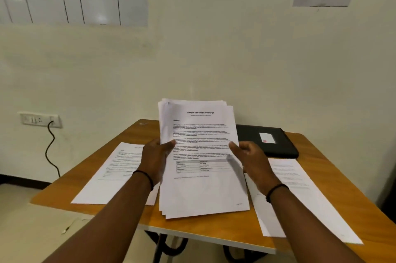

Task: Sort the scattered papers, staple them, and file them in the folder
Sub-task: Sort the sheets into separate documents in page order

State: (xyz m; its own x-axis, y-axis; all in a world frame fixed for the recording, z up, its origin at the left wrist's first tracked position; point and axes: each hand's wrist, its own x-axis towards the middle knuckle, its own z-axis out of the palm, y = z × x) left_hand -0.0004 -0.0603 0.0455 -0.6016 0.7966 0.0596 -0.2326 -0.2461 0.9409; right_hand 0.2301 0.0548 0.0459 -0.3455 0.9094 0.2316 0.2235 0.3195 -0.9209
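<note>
On the table [214, 230], left to right:

1. Loose sheet [111, 175], far left, lying flat, long axis running away from me; partly under my left forearm.
2. My left hand [155, 157], fingers curled behind the stack's left edge, thumb pinching on front.
3. Stack of papers [201, 155], centre, held tilted up off the table, long axis pointing away from me, edges fanned and uneven. Between both hands.
4. My right hand [249, 157], thumb on front of right edge, fingers wrapped behind; grasping too.
5. Sheets at right [300, 194], flat, just beside right wrist.
6. Black folder [265, 142], closed, far right-rear, behind the stack; right hand is nearer.

Judgement: still sorting; no stapler seen.
</note>
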